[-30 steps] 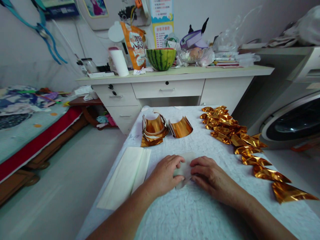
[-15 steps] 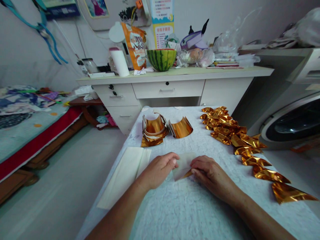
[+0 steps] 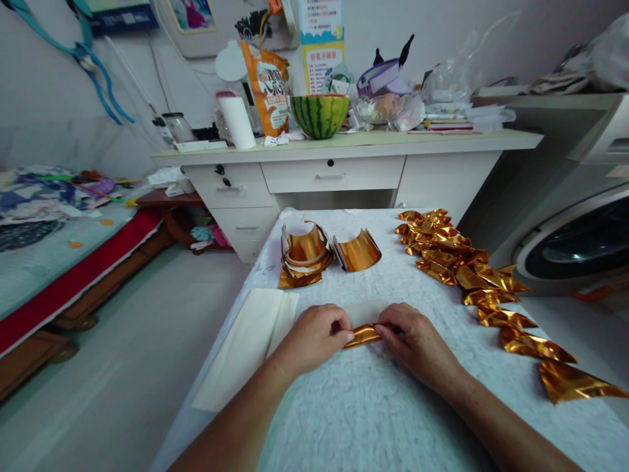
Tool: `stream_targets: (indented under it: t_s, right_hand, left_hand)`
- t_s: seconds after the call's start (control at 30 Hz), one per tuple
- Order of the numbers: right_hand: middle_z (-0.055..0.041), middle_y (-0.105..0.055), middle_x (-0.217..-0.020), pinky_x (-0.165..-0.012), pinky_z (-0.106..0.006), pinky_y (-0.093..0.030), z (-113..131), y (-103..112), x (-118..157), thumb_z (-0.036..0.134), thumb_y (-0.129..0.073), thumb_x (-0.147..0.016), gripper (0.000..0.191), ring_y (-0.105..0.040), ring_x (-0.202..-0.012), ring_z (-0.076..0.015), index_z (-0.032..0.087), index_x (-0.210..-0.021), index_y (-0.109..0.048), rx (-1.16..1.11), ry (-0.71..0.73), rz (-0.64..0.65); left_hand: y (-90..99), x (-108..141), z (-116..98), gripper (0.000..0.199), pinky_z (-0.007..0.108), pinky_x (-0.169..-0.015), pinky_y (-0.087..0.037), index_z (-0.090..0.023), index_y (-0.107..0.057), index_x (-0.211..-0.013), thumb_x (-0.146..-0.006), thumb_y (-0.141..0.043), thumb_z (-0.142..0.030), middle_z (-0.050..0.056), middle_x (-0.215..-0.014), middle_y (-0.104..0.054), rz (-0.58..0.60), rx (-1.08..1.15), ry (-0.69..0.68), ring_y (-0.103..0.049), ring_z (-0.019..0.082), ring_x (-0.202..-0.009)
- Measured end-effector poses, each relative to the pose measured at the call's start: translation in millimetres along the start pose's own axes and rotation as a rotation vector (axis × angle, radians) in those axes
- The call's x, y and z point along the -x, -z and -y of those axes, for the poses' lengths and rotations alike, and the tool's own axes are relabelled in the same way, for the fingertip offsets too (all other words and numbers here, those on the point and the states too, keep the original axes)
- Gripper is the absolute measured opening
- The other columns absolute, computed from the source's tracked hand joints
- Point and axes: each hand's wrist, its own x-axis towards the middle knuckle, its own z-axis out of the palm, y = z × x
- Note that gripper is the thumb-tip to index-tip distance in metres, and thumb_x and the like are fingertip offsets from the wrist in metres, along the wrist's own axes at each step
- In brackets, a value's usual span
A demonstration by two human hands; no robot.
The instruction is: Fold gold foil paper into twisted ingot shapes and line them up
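Observation:
A narrow folded strip of gold foil paper (image 3: pixel 364 335) stretches between my two hands, low over the cloth-covered table. My left hand (image 3: pixel 314 334) pinches its left end between thumb and fingers. At the other end, my right hand (image 3: pixel 415 337) has thumb and fingertips closed on the strip. A whitish, thin sheet (image 3: pixel 366 311) shows just behind the foil; whether it is joined to the foil I cannot tell. White paper sheets (image 3: pixel 240 347) lie left of my left hand. Beyond my hands are a bound roll of gold foil paper (image 3: pixel 304 248) and a curved stack of gold foil sheets (image 3: pixel 360 253).
Folded gold foil pieces (image 3: pixel 535 345) run in a line along the table's right side. Behind the table stands a white desk (image 3: pixel 339 172) with a cut watermelon (image 3: pixel 319 117) on it. A washing machine (image 3: pixel 565 170) is at right, a bed (image 3: pixel 98 262) at left.
My left hand has gone from resting loosely on the pale sheet to pinching the strip's left end. The foil's shiny gold side now faces me as a folded band.

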Motion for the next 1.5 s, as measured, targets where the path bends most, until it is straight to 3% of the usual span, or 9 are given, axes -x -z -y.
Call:
stream_targets:
  t_s: [0.37, 0.77, 0.9, 1.0, 1.13, 1.5]
  right_hand:
    - [-0.0041, -0.063, -0.079, -0.072, -0.033, -0.042, -11, -5, 1, 0.018, -0.059, -0.085, 0.008, -0.056, -0.079, -0.0216, 0.019, -0.08, -0.064, 0.085, -0.087, -0.085]
    - [-0.0055, -0.062, -0.084, -0.074, -0.034, -0.04, -15, -8, -1, 0.016, -0.062, -0.08, 0.003, -0.054, -0.081, -0.0227, 0.019, -0.081, -0.063, 0.226, -0.15, -0.077]
    - [-0.0086, -0.061, -0.093, -0.073, -0.036, -0.038, -20, -11, 0, 0.025, -0.072, -0.074, 0.022, -0.053, -0.084, -0.0262, 0.018, -0.093, -0.065, 0.349, -0.238, -0.184]
    - [-0.009, -0.061, -0.095, -0.071, -0.036, -0.036, -23, -13, 2, 0.03, -0.074, -0.073, 0.025, -0.052, -0.086, -0.0275, 0.019, -0.095, -0.067, 0.388, -0.262, -0.202]
    - [-0.0079, -0.061, -0.095, -0.069, -0.035, -0.034, -24, -14, 1, 0.03, -0.074, -0.073, 0.021, -0.052, -0.086, -0.0269, 0.022, -0.092, -0.068, 0.374, -0.278, -0.189]
    - [-0.0047, -0.06, -0.094, -0.069, -0.032, -0.03, -19, -9, -3, 0.026, -0.07, -0.074, 0.007, -0.05, -0.089, -0.0252, 0.023, -0.079, -0.066, 0.254, -0.357, -0.141]
  left_hand:
    - [-7.0, -1, -4, 0.006, 0.024, -0.063, -0.036, -0.02, -0.06, -0.072, -0.079, -0.059, -0.018, -0.002, -0.075, -0.061, -0.069, -0.16, 0.029, -0.057, 0.015, -0.072]
    - [-13.1, -1, -2, 0.009, 0.025, -0.065, -0.035, -0.021, -0.055, -0.073, -0.08, -0.061, -0.018, -0.002, -0.077, -0.06, -0.108, -0.247, 0.071, -0.057, 0.015, -0.074]
    - [-13.4, 2, -7, 0.011, 0.026, -0.067, -0.037, -0.021, -0.053, -0.08, -0.078, -0.064, -0.02, -0.001, -0.081, -0.06, -0.147, -0.289, 0.147, -0.057, 0.017, -0.077]
    - [-12.2, 3, -8, 0.018, 0.029, -0.072, -0.039, -0.021, -0.053, -0.082, -0.077, -0.068, -0.028, 0.002, -0.086, -0.059, -0.205, -0.363, 0.215, -0.057, 0.02, -0.083]
    - [-11.7, 3, -5, 0.024, 0.032, -0.077, -0.04, -0.02, -0.055, -0.081, -0.074, -0.071, -0.035, 0.004, -0.088, -0.057, -0.233, -0.417, 0.239, -0.056, 0.023, -0.089]
    - [-14.8, -1, 1, 0.02, 0.031, -0.08, -0.042, -0.021, -0.059, -0.079, -0.071, -0.074, -0.03, 0.002, -0.088, -0.057, -0.25, -0.312, 0.222, -0.056, 0.022, -0.089]
